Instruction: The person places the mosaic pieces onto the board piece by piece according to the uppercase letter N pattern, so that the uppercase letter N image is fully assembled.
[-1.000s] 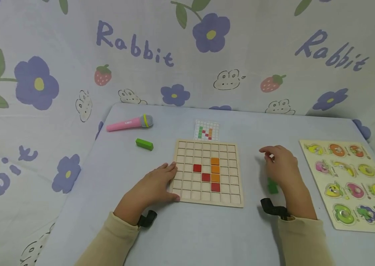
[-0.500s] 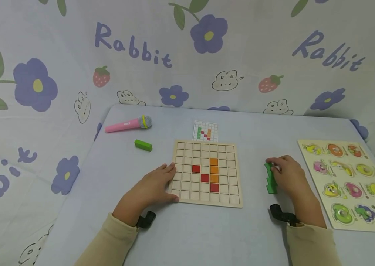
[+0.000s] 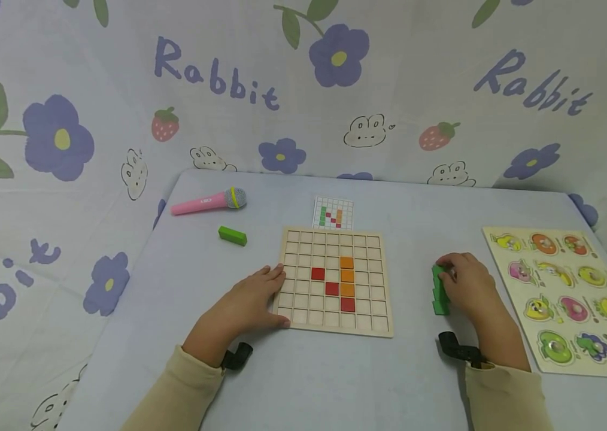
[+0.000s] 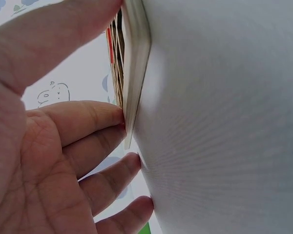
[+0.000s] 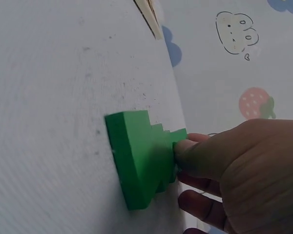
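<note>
My left hand (image 3: 246, 302) rests against the left edge of a wooden grid board (image 3: 303, 316), thumb and fingers spread along it. Set in the board's cells are several orange squares (image 3: 346, 276) and 3 red squares (image 3: 331, 288). To the right of the board, several green blocks (image 3: 439, 304) stand in a slightly staggered row. My right hand (image 3: 467, 284) pinches the far end of that row between thumb and index finger. The right wrist view shows the green blocks (image 5: 136, 156) touching the table, with the thumb (image 5: 198, 156) partly covering the farthest one.
Behind the board lies a small pattern card (image 3: 333, 213). A light green block (image 3: 232, 235) and a pink toy microphone (image 3: 209, 202) are at the back left. A fruit puzzle board (image 3: 567, 293) lies right of my right forearm.
My right hand has come down onto the far end of the green row and takes hold of it; the row shifts slightly right. My left hand stays at the board's edge.
</note>
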A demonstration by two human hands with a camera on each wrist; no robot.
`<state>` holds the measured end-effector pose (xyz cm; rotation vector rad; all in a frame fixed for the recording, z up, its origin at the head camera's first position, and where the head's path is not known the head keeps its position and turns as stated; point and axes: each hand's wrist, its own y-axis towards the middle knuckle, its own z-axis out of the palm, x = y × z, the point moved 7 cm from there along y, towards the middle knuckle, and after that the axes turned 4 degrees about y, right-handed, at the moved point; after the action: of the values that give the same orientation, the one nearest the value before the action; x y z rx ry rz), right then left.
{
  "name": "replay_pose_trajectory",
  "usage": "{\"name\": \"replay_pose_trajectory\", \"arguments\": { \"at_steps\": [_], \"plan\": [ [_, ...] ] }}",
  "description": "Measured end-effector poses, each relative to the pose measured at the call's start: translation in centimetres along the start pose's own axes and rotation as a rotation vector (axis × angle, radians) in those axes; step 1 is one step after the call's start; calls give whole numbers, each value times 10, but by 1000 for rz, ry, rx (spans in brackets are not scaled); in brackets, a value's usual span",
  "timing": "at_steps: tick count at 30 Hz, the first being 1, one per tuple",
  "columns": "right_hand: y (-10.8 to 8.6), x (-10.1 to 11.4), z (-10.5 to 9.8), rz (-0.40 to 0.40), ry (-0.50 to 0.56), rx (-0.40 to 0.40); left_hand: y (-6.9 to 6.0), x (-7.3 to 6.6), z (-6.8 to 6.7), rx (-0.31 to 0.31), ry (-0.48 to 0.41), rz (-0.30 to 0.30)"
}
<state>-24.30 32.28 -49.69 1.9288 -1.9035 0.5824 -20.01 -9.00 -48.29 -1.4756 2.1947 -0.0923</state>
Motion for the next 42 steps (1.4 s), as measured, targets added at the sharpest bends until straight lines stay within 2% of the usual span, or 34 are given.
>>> {"name": "replay_pose_trajectory", "arguments": {
  "at_steps": [5,8,11,14,17,20,26,33,42],
  "plan": [
    [-1,-4,-1,37,81,8,0,1,0,-4,-11,0],
    [-5,-1,-4,49,112,-16,0,1,1,-3,-9,-1],
    [-10,15,-8,46,121,-74,1,2,1,-2,-4,0],
    [-10,48,-5,19,132,-130,1,2,1,-1,-3,-2],
    [-6,89,9,-37,167,-129,-1,2,0,-3,-8,-5],
    [-1,125,31,-87,213,-77,-2,2,-2,-8,-12,-3],
    [13,175,71,-117,309,9,1,2,1,-9,-13,5],
    [35,208,99,-135,333,49,4,4,3,-11,-19,11],
    [45,219,114,-165,244,88,4,5,3,-15,6,5]
  ]
}}
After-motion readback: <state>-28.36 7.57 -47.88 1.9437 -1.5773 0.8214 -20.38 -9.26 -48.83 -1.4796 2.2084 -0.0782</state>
